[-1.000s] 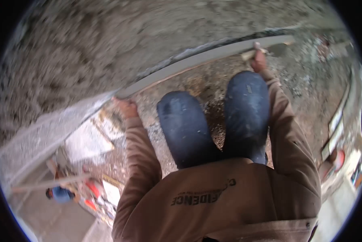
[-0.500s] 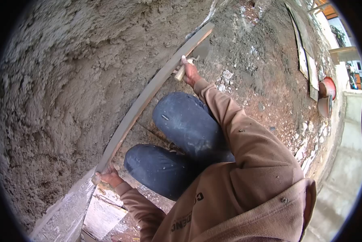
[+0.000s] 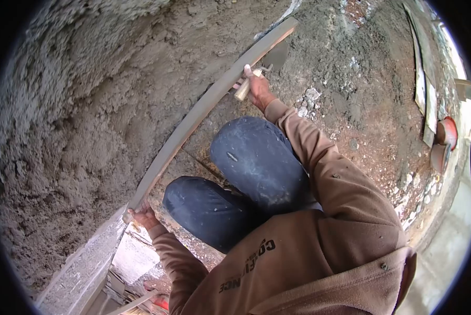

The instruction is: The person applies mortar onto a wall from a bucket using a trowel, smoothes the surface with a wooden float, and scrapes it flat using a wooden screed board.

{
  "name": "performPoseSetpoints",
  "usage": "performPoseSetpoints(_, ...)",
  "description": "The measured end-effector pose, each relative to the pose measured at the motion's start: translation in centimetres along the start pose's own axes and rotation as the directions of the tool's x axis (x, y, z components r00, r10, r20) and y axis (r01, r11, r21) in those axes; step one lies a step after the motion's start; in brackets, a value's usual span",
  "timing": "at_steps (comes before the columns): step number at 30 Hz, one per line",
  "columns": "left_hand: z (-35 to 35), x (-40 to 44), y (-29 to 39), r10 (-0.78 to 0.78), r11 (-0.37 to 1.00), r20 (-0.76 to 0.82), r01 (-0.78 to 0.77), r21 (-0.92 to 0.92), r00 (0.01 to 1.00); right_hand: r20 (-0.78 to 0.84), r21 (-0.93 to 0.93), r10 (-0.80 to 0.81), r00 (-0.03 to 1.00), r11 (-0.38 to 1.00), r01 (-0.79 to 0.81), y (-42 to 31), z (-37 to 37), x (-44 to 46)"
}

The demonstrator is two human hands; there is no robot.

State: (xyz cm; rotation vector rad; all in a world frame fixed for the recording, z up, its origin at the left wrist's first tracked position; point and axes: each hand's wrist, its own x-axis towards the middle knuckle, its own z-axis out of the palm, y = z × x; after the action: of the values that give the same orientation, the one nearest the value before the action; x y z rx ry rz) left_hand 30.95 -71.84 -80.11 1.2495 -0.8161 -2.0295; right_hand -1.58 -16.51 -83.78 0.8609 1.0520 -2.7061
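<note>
A long straight wooden board [image 3: 209,107] lies with its length against the rough wet mortar wall [image 3: 83,105], slanting from lower left to upper right. My left hand [image 3: 144,216] is closed on its lower end. Farther up, my right hand [image 3: 259,88] is closed around a trowel with a pale handle [image 3: 242,92], the thumb pressed on the board. The grey trowel blade [image 3: 277,55] shows beyond that hand, beside the board's upper part. Some of the right fingers are hidden.
My bent knees [image 3: 256,155] are close to the board. White rubble [image 3: 310,100] and mortar lie on the ground [image 3: 367,115]. Planks [image 3: 423,73] and a red container [image 3: 446,131] are at right. A pale ledge [image 3: 83,268] runs below the wall.
The view has shifted, so the board, hands and knees appear slightly displaced. Both hands keep their hold on the board, and the trowel stays in my right hand.
</note>
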Motion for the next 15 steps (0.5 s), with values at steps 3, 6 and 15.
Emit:
performPoseSetpoints(3, 0.9, -1.3, -0.5, 0.035, 0.998, -0.07, -0.031, 0.06, 0.997, -0.007, 0.011, -0.038, 0.999, 0.999, 0.038, -0.6, -0.1, 0.4)
performPoseSetpoints(6, 3.0, -2.5, -1.4, 0.013, 0.999, -0.127, -0.008, 0.041, 0.992, 0.011, -0.022, -0.11, 0.994, 0.994, 0.111, -3.7, 0.6, 1.1)
performPoseSetpoints(15, 4.6, -4.3, -3.2, 0.066, 0.997, -0.048, -0.064, 0.038, 0.997, -0.066, -0.095, -0.168, 0.984, 0.982, 0.161, -6.5, 1.3, 1.3)
